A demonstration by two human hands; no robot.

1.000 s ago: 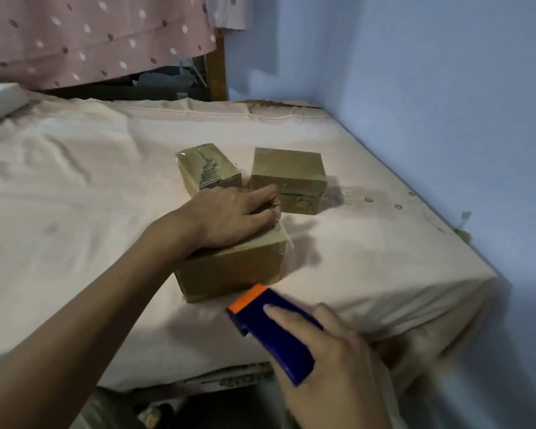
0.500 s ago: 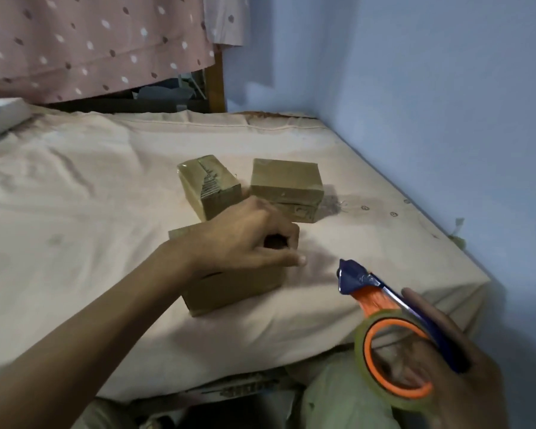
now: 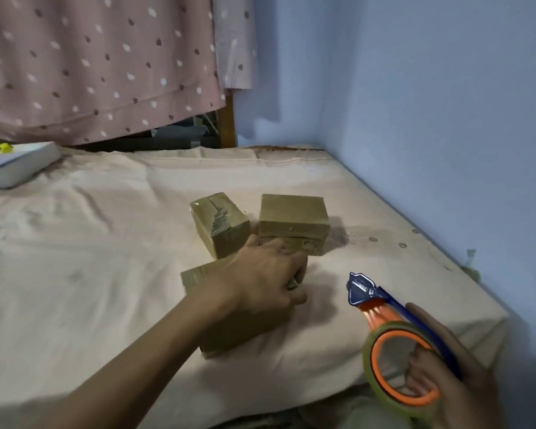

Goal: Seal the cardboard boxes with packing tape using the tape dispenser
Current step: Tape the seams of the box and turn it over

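Three small cardboard boxes lie on a beige sheet. The near box (image 3: 198,274) sits under my left hand (image 3: 266,280), whose fingers curl over its right edge and grip it. Behind it stand a taped box (image 3: 220,224) turned at an angle and a second box (image 3: 291,221) to its right. My right hand (image 3: 446,376) holds the blue and orange tape dispenser (image 3: 393,345) at the lower right, apart from the boxes. The dispenser's blue cutter head points up and left toward the near box, and the tape roll faces me.
The bed sheet (image 3: 90,274) covers the surface, and its right edge meets a blue wall (image 3: 446,119). A white flat box (image 3: 16,162) lies at the far left. A pink dotted curtain (image 3: 90,63) hangs behind.
My right hand swung the dispenser from in front of the near box out to the right and turned it roll-side toward me. My left hand shifted from flat on the box to gripping its right edge.
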